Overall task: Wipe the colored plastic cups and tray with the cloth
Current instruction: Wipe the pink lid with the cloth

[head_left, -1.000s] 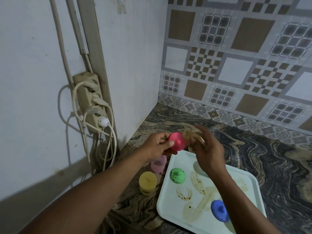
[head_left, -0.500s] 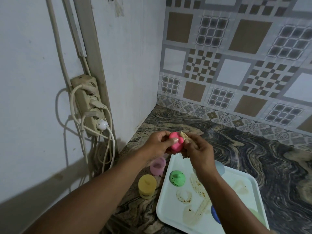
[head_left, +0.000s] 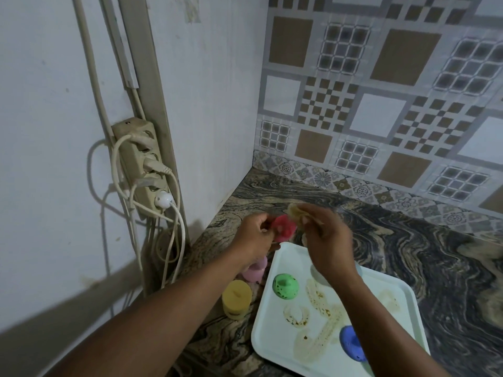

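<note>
My left hand (head_left: 254,235) grips a pink-red plastic cup (head_left: 284,227) in the air above the counter's back left. Beside it my right hand (head_left: 325,238) pinches a small beige cloth (head_left: 296,210) against the cup's right side; both hands are motion-blurred. Below them lies a white tray (head_left: 275,338) smeared with brown stains. A green speckled cup (head_left: 285,285) and a blue cup (head_left: 351,342) stand upside down on it, the blue one partly behind my right forearm. A yellow cup (head_left: 236,299) and a light pink cup (head_left: 255,270) stand on the counter left of the tray.
The marbled dark counter (head_left: 422,254) runs into a corner between a white wall on the left and a patterned tile wall behind. A power strip (head_left: 141,164) with several plugs and hanging cords is fixed to the left wall, close to the cups.
The cloth has shifted from the cup's face up to its upper right side, and my right hand has lifted slightly. The left hand still holds the pink-red cup in the same place.
</note>
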{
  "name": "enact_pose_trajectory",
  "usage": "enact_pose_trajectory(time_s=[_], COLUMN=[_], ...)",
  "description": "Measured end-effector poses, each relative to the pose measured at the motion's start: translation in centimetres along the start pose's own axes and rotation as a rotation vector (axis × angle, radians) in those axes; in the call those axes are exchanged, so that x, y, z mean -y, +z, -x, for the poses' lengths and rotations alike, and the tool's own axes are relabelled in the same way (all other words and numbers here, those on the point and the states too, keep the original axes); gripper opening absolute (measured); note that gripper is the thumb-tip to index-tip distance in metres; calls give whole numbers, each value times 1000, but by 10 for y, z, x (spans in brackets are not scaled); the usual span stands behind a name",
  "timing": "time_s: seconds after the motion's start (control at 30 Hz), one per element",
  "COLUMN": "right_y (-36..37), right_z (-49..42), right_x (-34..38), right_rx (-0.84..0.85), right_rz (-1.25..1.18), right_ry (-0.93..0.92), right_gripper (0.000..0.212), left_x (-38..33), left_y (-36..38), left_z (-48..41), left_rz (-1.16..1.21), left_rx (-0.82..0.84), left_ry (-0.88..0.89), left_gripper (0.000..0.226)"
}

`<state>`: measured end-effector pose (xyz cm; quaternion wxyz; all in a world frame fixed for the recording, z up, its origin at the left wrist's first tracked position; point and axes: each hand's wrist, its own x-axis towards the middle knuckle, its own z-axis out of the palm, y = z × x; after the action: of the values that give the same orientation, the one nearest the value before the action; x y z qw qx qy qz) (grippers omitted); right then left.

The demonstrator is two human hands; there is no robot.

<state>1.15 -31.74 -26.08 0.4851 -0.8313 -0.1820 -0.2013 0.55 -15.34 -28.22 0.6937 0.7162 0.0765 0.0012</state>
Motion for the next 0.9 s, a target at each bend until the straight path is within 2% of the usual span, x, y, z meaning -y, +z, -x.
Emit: enact_pose_trajectory(time_s=[0.07, 0.1, 0.2, 0.3, 0.37, 0.47, 0.53, 0.6, 0.67, 0.73, 0.83, 0.87, 0.9], right_y=[7, 8, -2, -11, -4, 7, 5, -4, -6, -1, 5, 5, 4], right_z=[3, 3, 1, -3, -8, -8, -8, -6, 1, 5, 3, 3, 2], right_x=[-1, -7, -28, -30, -11, -1, -13, -28, -36, -26, -16, -17, -19], right_rx=[117, 149, 177, 59, 66, 211, 261, 261, 187, 90, 85, 97, 116], right_rz=[141, 190, 282, 241, 169, 203, 195, 222, 209, 166, 134, 113, 60], right_ry=[-203, -222, -58, 58, -83, -313, -262, -58, 94, 43, -204, -170, -55], right_gripper=[40, 41, 42, 39, 39, 37, 38, 40, 41, 39, 42, 41, 38], left_x=[0, 1, 8, 4, -3, -9, -6, -5, -7, -11, -17, -19, -21], left_y=[0, -1, -8, -12, -12, -10, -12, -15, -17, -17, -16, -16, -17], left_z=[-2, -2, -1, -1, -3, -5, -5, -2, -1, -3, -4, -4, -3], left_rz=[-31, -79, -171, -214, -244, -207, -210, -147, -68, -84, -95, -74, -39], left_rx=[60, 75, 51, 62, 111, 145, 127, 81, 71, 87, 137, 145, 142], left_ry=[18, 35, 58, 69, 85, 63, 89, 67, 44, 51, 56, 50, 46], left_gripper=[22, 24, 24, 25, 25, 25, 29, 35, 36, 32, 26, 25, 25])
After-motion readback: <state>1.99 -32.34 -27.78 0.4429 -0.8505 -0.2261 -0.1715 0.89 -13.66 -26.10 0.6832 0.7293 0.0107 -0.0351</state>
